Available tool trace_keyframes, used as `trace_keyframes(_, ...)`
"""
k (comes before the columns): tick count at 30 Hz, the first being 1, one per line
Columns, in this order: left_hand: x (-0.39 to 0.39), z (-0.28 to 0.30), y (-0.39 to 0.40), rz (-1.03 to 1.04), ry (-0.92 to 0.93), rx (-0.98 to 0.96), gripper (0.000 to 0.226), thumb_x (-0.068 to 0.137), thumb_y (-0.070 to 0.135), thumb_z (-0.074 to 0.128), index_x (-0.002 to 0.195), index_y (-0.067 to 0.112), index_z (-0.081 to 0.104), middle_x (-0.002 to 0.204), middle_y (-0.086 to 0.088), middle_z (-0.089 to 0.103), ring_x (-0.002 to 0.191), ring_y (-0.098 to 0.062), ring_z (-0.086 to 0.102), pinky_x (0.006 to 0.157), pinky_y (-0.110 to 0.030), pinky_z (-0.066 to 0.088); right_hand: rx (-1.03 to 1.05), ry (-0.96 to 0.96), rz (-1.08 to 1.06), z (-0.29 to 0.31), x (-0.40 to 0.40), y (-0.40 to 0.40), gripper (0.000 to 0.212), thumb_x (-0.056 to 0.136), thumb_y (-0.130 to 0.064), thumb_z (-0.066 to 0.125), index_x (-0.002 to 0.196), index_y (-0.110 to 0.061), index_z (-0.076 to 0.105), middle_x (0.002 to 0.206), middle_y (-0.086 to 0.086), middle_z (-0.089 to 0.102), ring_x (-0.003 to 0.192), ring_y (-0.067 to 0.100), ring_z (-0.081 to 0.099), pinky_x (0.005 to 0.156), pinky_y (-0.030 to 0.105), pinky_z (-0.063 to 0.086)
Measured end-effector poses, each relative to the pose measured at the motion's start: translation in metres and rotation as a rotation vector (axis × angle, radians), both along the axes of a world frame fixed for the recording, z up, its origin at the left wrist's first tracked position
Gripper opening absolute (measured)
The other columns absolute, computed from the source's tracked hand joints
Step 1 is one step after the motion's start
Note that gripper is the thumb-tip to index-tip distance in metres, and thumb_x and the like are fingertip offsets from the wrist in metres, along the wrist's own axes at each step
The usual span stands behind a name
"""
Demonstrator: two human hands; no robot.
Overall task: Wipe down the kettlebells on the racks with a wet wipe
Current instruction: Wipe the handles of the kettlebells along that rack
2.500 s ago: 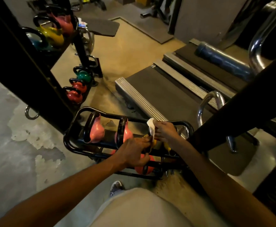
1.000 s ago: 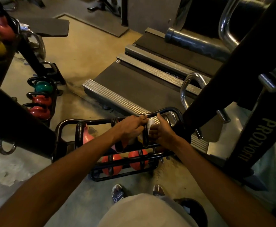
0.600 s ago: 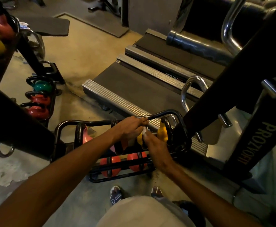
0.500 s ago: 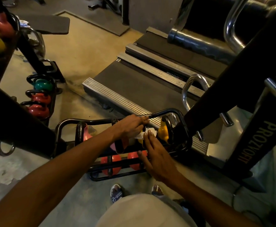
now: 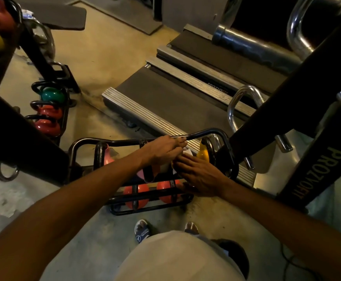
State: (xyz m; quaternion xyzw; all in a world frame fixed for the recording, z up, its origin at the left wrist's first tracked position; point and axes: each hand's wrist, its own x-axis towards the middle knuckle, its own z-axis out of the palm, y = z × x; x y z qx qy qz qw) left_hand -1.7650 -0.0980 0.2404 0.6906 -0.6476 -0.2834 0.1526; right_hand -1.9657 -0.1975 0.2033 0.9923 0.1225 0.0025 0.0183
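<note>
A low black rack (image 5: 212, 131) stands on the floor in front of me. Its upper shelf holds two pink kettlebells (image 5: 107, 157) and a yellow kettlebell (image 5: 203, 153). On the lower shelf sit two orange-red kettlebells (image 5: 137, 191). My left hand (image 5: 163, 152) pinches the white wet wipe (image 5: 186, 153) just left of the yellow kettlebell. Below the wipe, my right hand (image 5: 200, 175) lies flat with straight fingers over the rack's right part. It hides whatever is under it.
A treadmill deck (image 5: 165, 98) lies just behind the rack. To the left a second rack holds a green kettlebell (image 5: 52, 94) and two red ones (image 5: 49, 118). A black beam (image 5: 13, 128) crosses at left; a black upright (image 5: 317, 173) stands right. My feet (image 5: 143, 232) are near the rack.
My right hand has let go of the wipe, dropped lower and opened flat. The left hand keeps the wipe by the yellow kettlebell. The view shifted right since the oldest frame.
</note>
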Motion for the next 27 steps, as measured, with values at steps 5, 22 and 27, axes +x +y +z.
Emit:
trace_keyframes(5, 0.003, -0.006, 0.000, -0.023, -0.039, -0.010, 0.069, 0.099, 0.047, 0.023, 0.142, 0.009, 0.061, 0.148, -0.015, 0.059, 0.109, -0.029, 0.067, 0.098, -0.045, 0.053, 0.069, -0.097, 0.101, 0.005, 0.011, 0.009, 0.041, 0.103, -0.042, 0.063, 0.114, -0.004, 0.073, 0.121, 0.017, 0.069, 0.129, 0.040, 0.055, 0.124, 0.054, 0.029)
trace_keyframes(22, -0.001, -0.008, -0.001, -0.040, -0.030, -0.027, 0.055, 0.103, 0.037, 0.036, 0.134, 0.001, 0.064, 0.142, -0.017, 0.060, 0.088, -0.018, 0.057, 0.084, -0.034, 0.046, -0.016, 0.108, 0.107, -0.016, -0.022, -0.007, 0.053, 0.107, -0.044, 0.052, 0.150, -0.013, 0.053, 0.161, 0.013, 0.043, 0.158, 0.031, 0.021, 0.130, 0.049, 0.016)
trace_keyframes(27, 0.001, -0.015, -0.002, -0.010, -0.010, -0.017, 0.070, 0.097, 0.050, 0.027, 0.140, 0.007, 0.061, 0.136, -0.016, 0.064, 0.103, -0.023, 0.063, 0.095, -0.041, 0.051, 0.232, -0.027, -0.277, -0.016, -0.026, 0.014, 0.074, 0.109, -0.047, 0.048, 0.166, -0.011, 0.017, 0.174, 0.008, 0.009, 0.162, 0.021, 0.002, 0.126, 0.048, 0.030)
